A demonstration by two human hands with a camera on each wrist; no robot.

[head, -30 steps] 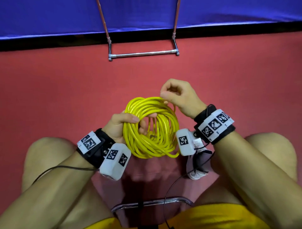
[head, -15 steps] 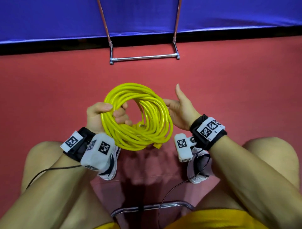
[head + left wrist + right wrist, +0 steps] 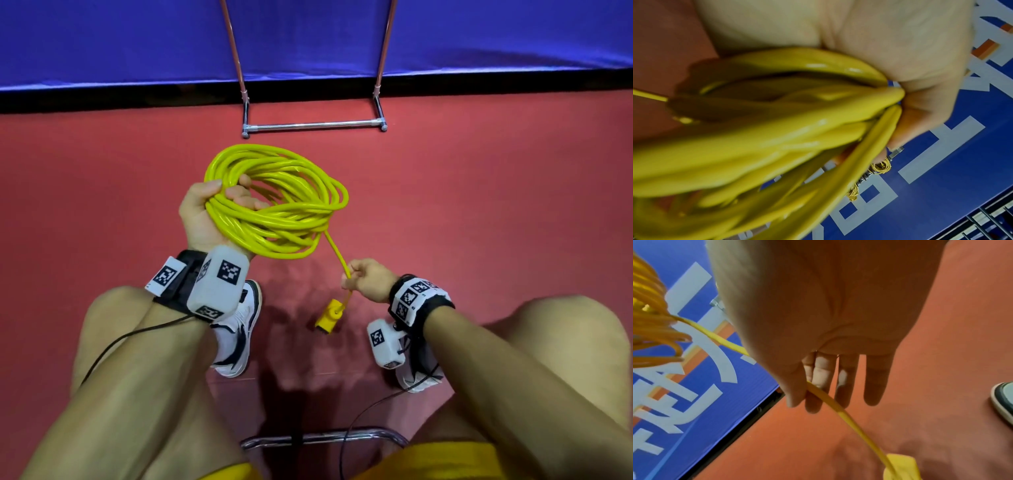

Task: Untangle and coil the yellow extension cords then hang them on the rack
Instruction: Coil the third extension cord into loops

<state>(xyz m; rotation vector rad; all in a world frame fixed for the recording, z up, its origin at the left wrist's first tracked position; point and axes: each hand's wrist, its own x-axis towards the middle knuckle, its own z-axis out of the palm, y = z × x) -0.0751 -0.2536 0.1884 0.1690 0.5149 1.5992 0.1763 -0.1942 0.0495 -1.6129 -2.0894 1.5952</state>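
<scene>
**Coil in my left hand, loose tail in my right**

The yellow extension cord (image 3: pixel 274 202) is glossy, round-sectioned plastic, wound into a flattened oval coil of many loops. Its long axis runs roughly left to right in my head view, held above the red floor (image 3: pixel 479 205). One straight tail drops from the coil's right end down toward me, ending in a blocky yellow plug (image 3: pixel 328 317) hanging below my fist. My left hand (image 3: pixel 202 219) is wrapped around the coil's left side, fingers curled through the loops. My right hand (image 3: pixel 368 279) pinches the tail just above the plug. The chrome rack (image 3: pixel 313 125) stands well beyond, its tubes against a blue banner (image 3: pixel 137 41).
</scene>
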